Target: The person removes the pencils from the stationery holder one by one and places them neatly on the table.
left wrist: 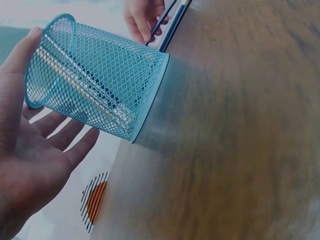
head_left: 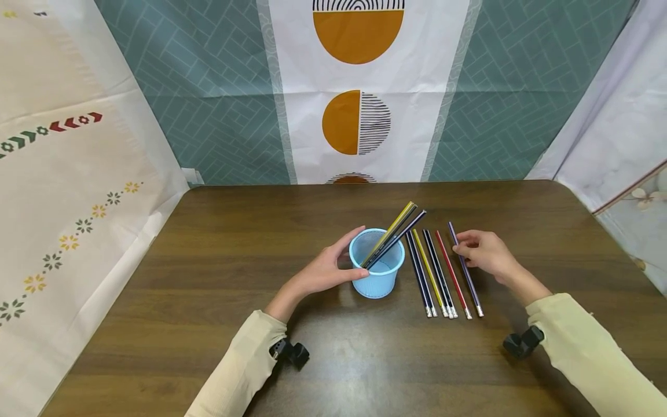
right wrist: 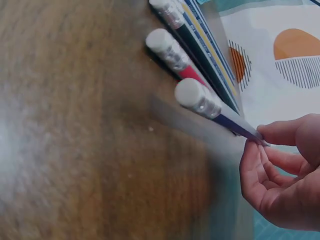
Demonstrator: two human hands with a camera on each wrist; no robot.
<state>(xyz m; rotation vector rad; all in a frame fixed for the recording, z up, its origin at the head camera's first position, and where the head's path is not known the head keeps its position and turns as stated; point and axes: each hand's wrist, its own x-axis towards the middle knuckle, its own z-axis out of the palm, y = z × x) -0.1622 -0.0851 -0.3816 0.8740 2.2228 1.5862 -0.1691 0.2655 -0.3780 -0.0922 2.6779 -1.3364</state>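
Note:
A light blue mesh pencil cup (head_left: pixel 376 286) stands on the table, with a yellow pencil (head_left: pixel 400 222) and dark pencils leaning in it toward the upper right. My left hand (head_left: pixel 324 270) holds the cup from its left side, thumb at the near rim and fingers round the far side. To the right, my right hand (head_left: pixel 488 253) pinches a purple pencil (head_left: pixel 471 288) between thumb and fingertips. Its white eraser (right wrist: pixel 190 93) points toward me. Beside it lie a red pencil (head_left: pixel 454 274), a yellow pencil (head_left: pixel 429 269) and several dark ones, roughly parallel, eraser ends near me.
The brown wooden table (head_left: pixel 208 278) extends widely left of the cup and in front of both hands. A patterned cloth (head_left: pixel 359 75) hangs along the far edge. Pale cloths cover the left and right sides. Both wrists carry small black cameras (head_left: pixel 523 343).

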